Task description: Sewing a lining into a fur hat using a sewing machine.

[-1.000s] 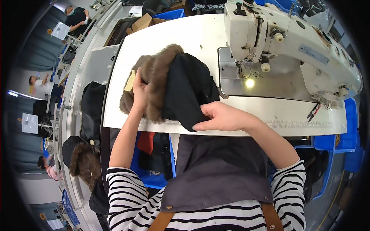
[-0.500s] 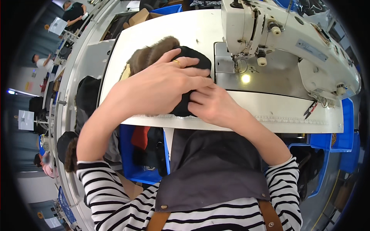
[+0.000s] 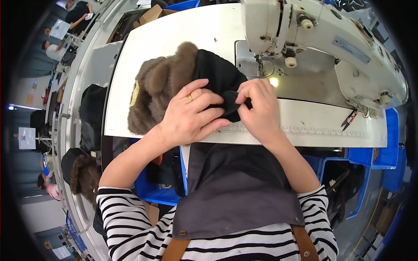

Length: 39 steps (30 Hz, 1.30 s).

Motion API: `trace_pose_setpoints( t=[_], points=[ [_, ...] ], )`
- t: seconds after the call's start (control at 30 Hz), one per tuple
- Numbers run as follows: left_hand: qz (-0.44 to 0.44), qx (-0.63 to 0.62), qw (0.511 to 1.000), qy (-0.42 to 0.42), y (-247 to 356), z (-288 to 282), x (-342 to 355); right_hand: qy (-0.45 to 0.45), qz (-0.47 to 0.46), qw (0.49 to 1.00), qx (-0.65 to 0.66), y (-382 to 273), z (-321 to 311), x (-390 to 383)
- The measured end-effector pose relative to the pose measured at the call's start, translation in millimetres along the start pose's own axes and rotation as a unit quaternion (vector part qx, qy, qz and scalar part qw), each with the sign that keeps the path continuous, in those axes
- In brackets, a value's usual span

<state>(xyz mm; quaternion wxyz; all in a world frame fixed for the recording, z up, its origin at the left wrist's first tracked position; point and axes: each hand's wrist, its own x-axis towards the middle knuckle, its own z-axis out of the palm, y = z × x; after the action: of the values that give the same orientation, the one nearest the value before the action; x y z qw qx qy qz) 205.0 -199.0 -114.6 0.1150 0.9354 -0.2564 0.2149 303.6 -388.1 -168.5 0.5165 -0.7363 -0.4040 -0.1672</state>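
Observation:
A hat-like piece with brown fur (image 3: 160, 78) and a black cloth part (image 3: 216, 71) lies on the white sewing table (image 3: 174, 30), left of the machine's needle area. A small pale yellow tag (image 3: 135, 93) shows at its fur side. Curled over the lower black cloth, my left hand (image 3: 187, 114) holds it down and wears a ring. Thumb and fingertips of my right hand (image 3: 261, 108) pinch a dark fold of the same cloth. What lies under my left fingers is hidden.
The white sewing machine (image 3: 348, 52) stands at right, its needle and metal plate near my right hand. Thread snips (image 3: 349, 119) lie at the table's right. Blue bins (image 3: 383, 150) sit below. More fur-and-black pieces (image 3: 85, 174) hang at left; other people are far left.
My hands have drawn apart and the piece shows more of its fur and tag. My right hand has moved up and right, pinching a cloth fold. The left hand has shifted lower.

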Motion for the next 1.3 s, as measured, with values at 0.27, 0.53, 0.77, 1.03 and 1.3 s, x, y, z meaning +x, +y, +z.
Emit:
trace_pose_setpoints(
  t=[0.27, 0.53, 0.77, 1.03, 1.3],
  points=[
    [-0.112, -0.082, 0.99, 0.006, 4.9, -9.3, 27.4, 0.042, -0.107, 0.989, -0.092, -4.1, -8.7, -2.7],
    [-0.083, -0.106, 0.988, -0.076, -3.3, -11.0, 36.6, -0.061, -0.092, 0.972, -0.207, -14.7, -30.4, -3.4],
    [-0.105, -0.095, 0.986, -0.083, -6.0, -11.6, 37.6, -0.18, -0.08, 0.977, -0.08, -7.7, -58.3, 5.8],
    [-0.022, -0.04, 0.998, -0.053, -9.4, -6.5, 37.7, -0.201, -0.238, 0.927, -0.207, -4.6, -51.5, 16.6],
    [-0.028, 0.131, 0.991, -0.021, -8.0, -14.3, 49.2, -0.226, -0.052, 0.972, -0.025, 8.6, -35.0, 5.4]
  ],
)
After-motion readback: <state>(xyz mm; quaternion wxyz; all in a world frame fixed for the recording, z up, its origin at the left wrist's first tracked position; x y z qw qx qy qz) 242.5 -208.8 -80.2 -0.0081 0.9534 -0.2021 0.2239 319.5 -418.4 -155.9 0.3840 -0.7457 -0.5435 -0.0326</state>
